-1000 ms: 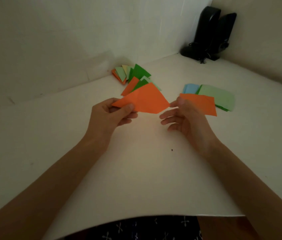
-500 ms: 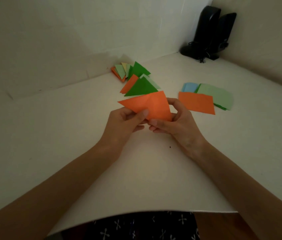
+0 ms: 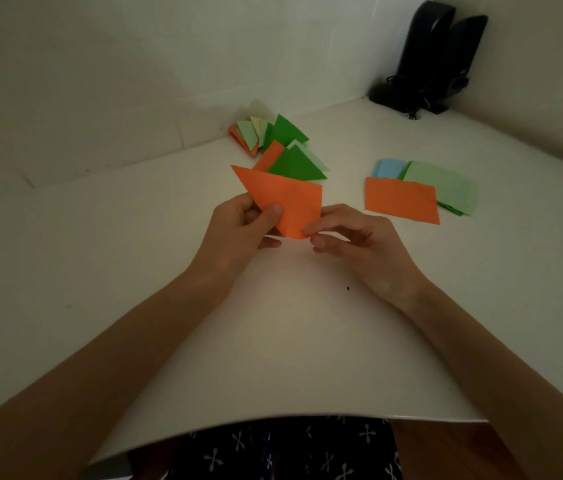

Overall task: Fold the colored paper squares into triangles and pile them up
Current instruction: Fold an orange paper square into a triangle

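Left hand (image 3: 238, 233): fingers (image 3: 270, 216) pinching orange paper (image 3: 290, 199), held above tabletop (image 3: 134, 254) middle.
Right hand (image 3: 359, 240): fingers (image 3: 309, 231) pinching its lower corner.
Triangle pile (image 3: 285, 150): just behind, near wall (image 3: 134, 81).
Square stack (image 3: 408, 199): right, apart.

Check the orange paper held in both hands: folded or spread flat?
Folded. The orange paper sheet shows a triangular outline with a crease down its middle; left hand and right hand pinch it.

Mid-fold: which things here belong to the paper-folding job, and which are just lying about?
Job: orange paper, pinched by left hand and right hand; pile of folded triangles; stack of unfolded squares.
Lying about: two black speakers in the far right corner.
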Demonstrator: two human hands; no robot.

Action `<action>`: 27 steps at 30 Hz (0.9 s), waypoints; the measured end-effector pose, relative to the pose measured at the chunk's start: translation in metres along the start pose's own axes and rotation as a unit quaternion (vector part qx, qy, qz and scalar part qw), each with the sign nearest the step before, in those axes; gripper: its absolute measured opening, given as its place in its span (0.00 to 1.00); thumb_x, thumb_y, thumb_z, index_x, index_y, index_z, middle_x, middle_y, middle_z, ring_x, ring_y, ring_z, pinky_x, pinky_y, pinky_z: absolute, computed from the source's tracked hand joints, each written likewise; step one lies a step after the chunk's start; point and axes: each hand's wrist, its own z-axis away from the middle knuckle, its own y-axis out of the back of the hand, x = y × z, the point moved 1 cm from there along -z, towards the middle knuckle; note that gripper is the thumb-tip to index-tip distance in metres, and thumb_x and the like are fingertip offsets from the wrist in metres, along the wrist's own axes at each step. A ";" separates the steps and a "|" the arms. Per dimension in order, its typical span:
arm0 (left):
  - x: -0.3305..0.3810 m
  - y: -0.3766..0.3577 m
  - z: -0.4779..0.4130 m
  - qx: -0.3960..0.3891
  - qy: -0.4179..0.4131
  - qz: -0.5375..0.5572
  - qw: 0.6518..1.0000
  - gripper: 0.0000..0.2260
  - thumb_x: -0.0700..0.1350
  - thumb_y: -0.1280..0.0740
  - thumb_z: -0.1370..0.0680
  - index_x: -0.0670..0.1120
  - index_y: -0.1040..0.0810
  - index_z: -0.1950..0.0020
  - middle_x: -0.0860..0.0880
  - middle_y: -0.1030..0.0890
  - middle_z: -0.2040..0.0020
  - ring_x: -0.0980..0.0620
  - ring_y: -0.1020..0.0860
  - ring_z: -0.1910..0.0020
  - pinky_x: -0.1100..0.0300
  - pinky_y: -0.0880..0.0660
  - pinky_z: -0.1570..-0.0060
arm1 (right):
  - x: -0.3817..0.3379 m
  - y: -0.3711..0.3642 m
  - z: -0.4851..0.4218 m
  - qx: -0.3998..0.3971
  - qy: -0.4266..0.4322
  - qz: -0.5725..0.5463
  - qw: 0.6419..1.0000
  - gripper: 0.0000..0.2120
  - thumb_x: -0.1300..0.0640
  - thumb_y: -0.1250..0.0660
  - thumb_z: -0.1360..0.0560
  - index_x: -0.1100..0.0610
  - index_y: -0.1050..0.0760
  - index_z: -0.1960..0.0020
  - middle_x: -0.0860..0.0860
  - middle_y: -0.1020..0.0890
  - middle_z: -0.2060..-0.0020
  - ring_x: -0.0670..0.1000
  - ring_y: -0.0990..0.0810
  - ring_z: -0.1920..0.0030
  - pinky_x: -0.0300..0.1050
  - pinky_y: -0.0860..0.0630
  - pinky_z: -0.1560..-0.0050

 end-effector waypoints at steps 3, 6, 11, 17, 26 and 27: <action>0.000 -0.004 0.002 -0.004 -0.003 0.036 0.999 0.13 0.39 0.35 0.23 0.40 0.28 0.39 0.48 0.18 0.55 0.58 0.18 0.61 0.66 0.22 0.60 | 0.000 0.000 0.000 0.030 0.041 0.018 0.999 0.11 0.66 0.31 0.29 0.53 0.21 0.52 0.49 0.20 0.54 0.47 0.21 0.52 0.43 0.25 0.47; 0.000 -0.009 0.006 0.012 0.016 0.123 0.992 0.17 0.38 0.34 0.24 0.43 0.34 0.37 0.46 0.18 0.55 0.55 0.17 0.59 0.64 0.22 0.60 | -0.001 0.000 0.001 0.052 0.060 0.022 0.997 0.10 0.65 0.31 0.29 0.53 0.21 0.51 0.50 0.20 0.55 0.44 0.22 0.55 0.37 0.26 0.51; 0.002 -0.008 0.010 0.031 -0.056 0.106 0.992 0.15 0.34 0.34 0.24 0.50 0.36 0.48 0.42 0.20 0.56 0.54 0.17 0.61 0.64 0.22 0.61 | -0.001 -0.001 0.000 0.063 0.034 0.003 0.997 0.10 0.64 0.30 0.29 0.51 0.22 0.52 0.42 0.19 0.58 0.43 0.21 0.54 0.37 0.25 0.53; -0.001 -0.006 0.006 0.001 -0.107 0.033 0.994 0.10 0.32 0.35 0.24 0.47 0.27 0.50 0.46 0.21 0.56 0.57 0.20 0.59 0.62 0.22 0.59 | -0.002 0.001 0.000 0.072 0.040 0.002 0.997 0.04 0.60 0.30 0.29 0.53 0.23 0.57 0.41 0.19 0.62 0.43 0.22 0.58 0.39 0.24 0.56; 0.002 -0.011 0.010 -0.096 -0.115 -0.001 0.989 0.15 0.27 0.37 0.25 0.45 0.29 0.45 0.52 0.21 0.52 0.54 0.17 0.59 0.64 0.22 0.57 | -0.001 0.000 -0.002 0.107 0.028 0.024 0.994 0.02 0.59 0.35 0.25 0.54 0.27 0.57 0.47 0.22 0.62 0.44 0.23 0.62 0.39 0.25 0.62; 0.002 -0.011 0.011 -0.098 -0.115 -0.001 0.988 0.15 0.28 0.37 0.25 0.46 0.29 0.46 0.51 0.21 0.52 0.54 0.17 0.59 0.63 0.22 0.57 | -0.001 -0.001 -0.001 0.113 0.023 0.023 0.993 0.03 0.60 0.35 0.24 0.54 0.27 0.57 0.47 0.22 0.63 0.44 0.23 0.62 0.39 0.25 0.62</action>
